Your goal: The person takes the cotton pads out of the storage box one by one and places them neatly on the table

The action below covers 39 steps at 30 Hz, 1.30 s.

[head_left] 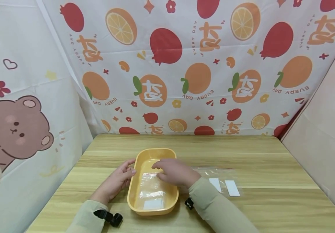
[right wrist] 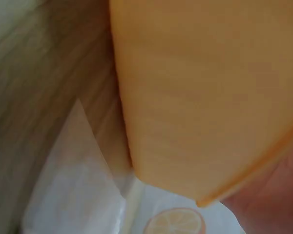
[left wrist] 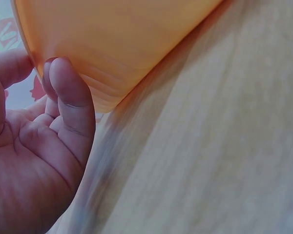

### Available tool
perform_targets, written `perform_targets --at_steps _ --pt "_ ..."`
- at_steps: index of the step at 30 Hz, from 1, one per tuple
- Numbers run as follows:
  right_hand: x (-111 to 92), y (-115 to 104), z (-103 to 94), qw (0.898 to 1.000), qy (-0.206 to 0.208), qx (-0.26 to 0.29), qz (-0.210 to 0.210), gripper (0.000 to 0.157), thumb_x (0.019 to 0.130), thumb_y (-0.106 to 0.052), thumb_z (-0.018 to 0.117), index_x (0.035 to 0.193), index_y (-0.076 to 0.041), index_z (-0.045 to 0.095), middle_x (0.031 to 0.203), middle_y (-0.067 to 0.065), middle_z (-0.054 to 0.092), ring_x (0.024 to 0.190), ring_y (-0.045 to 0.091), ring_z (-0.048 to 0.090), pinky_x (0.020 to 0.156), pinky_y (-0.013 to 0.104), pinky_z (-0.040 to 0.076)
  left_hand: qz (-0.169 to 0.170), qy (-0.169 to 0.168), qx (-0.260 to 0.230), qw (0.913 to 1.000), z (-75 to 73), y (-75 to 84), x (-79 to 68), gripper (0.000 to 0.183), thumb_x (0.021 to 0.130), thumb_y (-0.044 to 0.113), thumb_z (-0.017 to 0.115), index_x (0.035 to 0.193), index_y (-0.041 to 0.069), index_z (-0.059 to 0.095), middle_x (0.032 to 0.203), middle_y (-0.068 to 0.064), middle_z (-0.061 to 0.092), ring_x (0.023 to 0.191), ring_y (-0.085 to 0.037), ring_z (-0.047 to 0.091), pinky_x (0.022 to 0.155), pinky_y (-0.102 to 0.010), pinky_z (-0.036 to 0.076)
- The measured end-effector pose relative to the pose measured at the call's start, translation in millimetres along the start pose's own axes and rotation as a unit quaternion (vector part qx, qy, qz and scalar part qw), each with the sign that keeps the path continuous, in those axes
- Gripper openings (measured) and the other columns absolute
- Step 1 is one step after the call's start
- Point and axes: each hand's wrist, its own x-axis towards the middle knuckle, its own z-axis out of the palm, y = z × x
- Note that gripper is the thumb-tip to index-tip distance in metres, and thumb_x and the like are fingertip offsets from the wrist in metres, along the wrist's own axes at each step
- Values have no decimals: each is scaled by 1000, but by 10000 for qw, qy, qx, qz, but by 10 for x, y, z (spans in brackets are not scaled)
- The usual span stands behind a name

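Observation:
A yellow rectangular tray (head_left: 131, 194) with rounded corners stands on the table. Inside it lies a clear zip bag (head_left: 153, 186) with a red line along its top and a white card (head_left: 153, 204) at its lower end. My left hand (head_left: 116, 179) rests loosely bent fingers against the tray's left outer side; the left wrist view shows its fingertips (left wrist: 68, 80) at the tray wall. Over the tray's right rim reaches my right hand (head_left: 176, 173), thumb and fingers apart near the bag's top. Whether it touches the bag is unclear. The right wrist view mostly shows the tray's outer wall (right wrist: 200, 97).
Right of the tray, clear bags with white cards (head_left: 232, 188) lie flat on the wood-grain table (head_left: 281, 194), partly behind the right forearm. A fruit-printed curtain (head_left: 167, 77) hangs along the table's back edge, with pale cloth at both sides.

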Motion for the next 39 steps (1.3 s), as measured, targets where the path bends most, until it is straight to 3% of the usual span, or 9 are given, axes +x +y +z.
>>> perform_targets --at_steps 8,15,22,29,31,34,39 --pt "184 -35 152 9940 -291 -1027 243 41 98 -36 63 137 -25 63 128 -6 64 119 15 58 102 42 44 -52 17 29 10000 9 7 9 62 106 13 49 157 0 16 104 -12 54 92 -17 61 80 -32 57" --pt "212 -73 209 9831 -438 -1760 241 34 96 -34 64 130 -30 65 111 -8 63 100 17 60 84 40 47 -80 61 -1 9999 -7 -7 19 63 106 12 50 157 0 17 103 -12 54 91 -17 61 79 -31 57" --pt "229 -72 233 9855 -444 -1629 195 23 94 -22 65 115 -30 69 101 -8 63 94 15 61 83 40 48 33 -16 -30 10000 -6 5 0 63 106 12 50 157 -3 15 102 -10 55 89 -15 60 77 -29 56" --pt "205 -91 185 9889 -455 -1413 102 18 93 -14 62 87 -30 67 82 -14 61 76 8 59 65 33 49 -46 119 -8 9999 0 6 -3 62 105 12 51 157 0 18 102 -11 54 84 -13 58 73 -27 55" --pt "194 -91 182 9896 -433 -1373 73 18 97 -17 61 92 -31 72 88 -15 66 82 7 62 69 32 51 -39 127 -17 9999 -2 3 -4 62 105 12 51 157 0 18 102 -11 54 86 -14 59 74 -28 55" --pt "189 -92 178 9917 -397 -1220 58 24 101 -21 58 112 -32 76 107 -15 71 100 6 65 82 31 53 27 65 1 10000 -10 -3 -4 63 106 13 50 157 -1 17 102 -11 54 86 -14 58 75 -27 55" --pt "203 -79 161 9955 -311 -895 28 36 105 -22 52 138 -30 64 130 -12 66 119 8 60 97 32 50 75 -22 7 10000 -26 -12 10 63 106 12 49 157 -2 15 103 -11 55 89 -15 60 78 -30 56"
